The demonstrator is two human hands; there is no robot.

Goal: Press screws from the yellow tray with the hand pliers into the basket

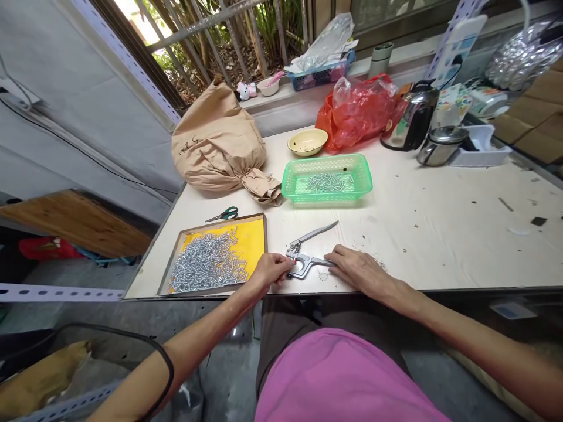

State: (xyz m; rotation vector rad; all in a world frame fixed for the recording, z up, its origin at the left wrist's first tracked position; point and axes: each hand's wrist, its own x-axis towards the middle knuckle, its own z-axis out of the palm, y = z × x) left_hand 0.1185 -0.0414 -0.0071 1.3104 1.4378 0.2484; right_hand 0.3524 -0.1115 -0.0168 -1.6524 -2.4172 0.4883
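Note:
Silver pliers (311,260) with a C-shaped jaw and a coil spring lie near the table's front edge, their two handles spread apart. The fingers of my right hand (358,271) grip the end of the lower handle, palm down close to the table. My left hand (273,271) is pinched at the jaw end; whatever is between its fingertips is too small to make out. Left of it, a shallow tray (265,234) with a yellow bottom holds a heap of small silver metal pieces (204,261). Similar pieces (329,182) lie in a green plastic basket (326,197) behind the pliers.
Green-handled scissors (229,213) lie behind the tray. Further back stand a tied brown paper sack (217,140), a cream bowl (307,142), red plastic bags (358,114), a kettle (413,117) and a metal canister (441,146). Small dark scraps (538,221) dot the right side.

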